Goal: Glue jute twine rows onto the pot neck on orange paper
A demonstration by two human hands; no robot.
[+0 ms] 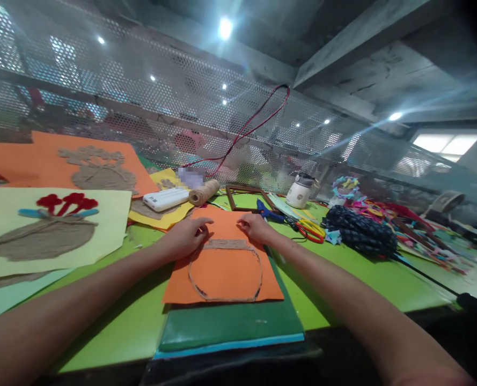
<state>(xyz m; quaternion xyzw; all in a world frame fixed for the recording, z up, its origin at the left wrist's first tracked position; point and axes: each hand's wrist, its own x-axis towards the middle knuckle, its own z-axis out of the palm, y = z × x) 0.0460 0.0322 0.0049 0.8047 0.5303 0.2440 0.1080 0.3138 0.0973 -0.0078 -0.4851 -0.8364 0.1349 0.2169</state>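
An orange sheet [230, 273] lies in front of me on a green book or board [230, 324]. On it a rounded vase outline [261, 273] is laid in brown twine, with a flat twine band [227, 244] across its neck. My left hand [188, 236] is at the sheet's upper left side, fingers curled and the fingertips close together. Opposite it, my right hand [256, 228] bends its fingers over the upper right side, fingertips pinched. Anything between the fingertips of either hand is too small to make out.
At left lie a pale yellow sheet [113, 220] with a twine vase and red flowers, and another orange sheet [45, 161]. Behind stand a twine roll [204, 193], white power bank [166, 199] and bottle [298, 192]. Right are a blue glue gun [268, 212], yellow-handled scissors [313, 230] and folded umbrella [359, 230].
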